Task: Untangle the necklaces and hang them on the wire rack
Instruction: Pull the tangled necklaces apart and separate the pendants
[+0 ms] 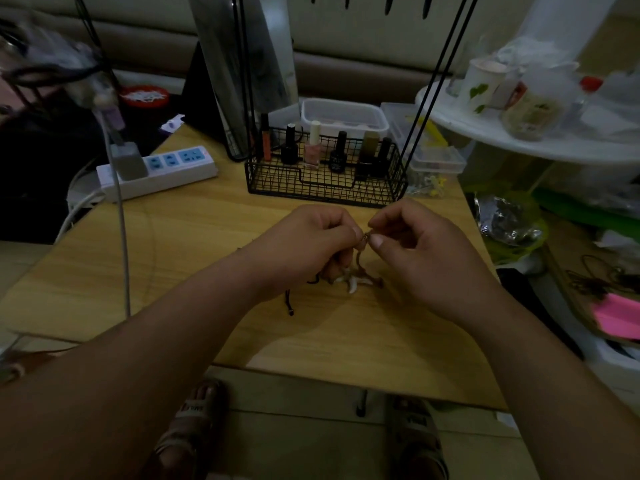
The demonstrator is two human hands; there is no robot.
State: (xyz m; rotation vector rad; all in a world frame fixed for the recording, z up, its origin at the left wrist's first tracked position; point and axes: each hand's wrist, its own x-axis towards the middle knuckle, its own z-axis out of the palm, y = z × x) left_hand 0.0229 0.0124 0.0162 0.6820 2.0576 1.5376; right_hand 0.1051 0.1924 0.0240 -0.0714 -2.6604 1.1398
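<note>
A tangle of necklaces (356, 277) with brown cords and pale shell-like pendants hangs from my fingers down onto the wooden table (194, 258). My left hand (311, 240) and my right hand (415, 244) both pinch the top of the tangle between thumb and fingers, just above the table's middle. A dark cord end (289, 303) trails toward me on the wood. The black wire rack (325, 181) stands just behind my hands, and its thin black uprights (429, 88) rise out of view.
Several nail polish bottles (313, 148) stand in the rack's basket. A white power strip (159, 171) with a plugged-in cable lies at the left. Clear plastic boxes (343, 116) sit behind the rack. A cluttered white shelf (540, 133) crowds the right side.
</note>
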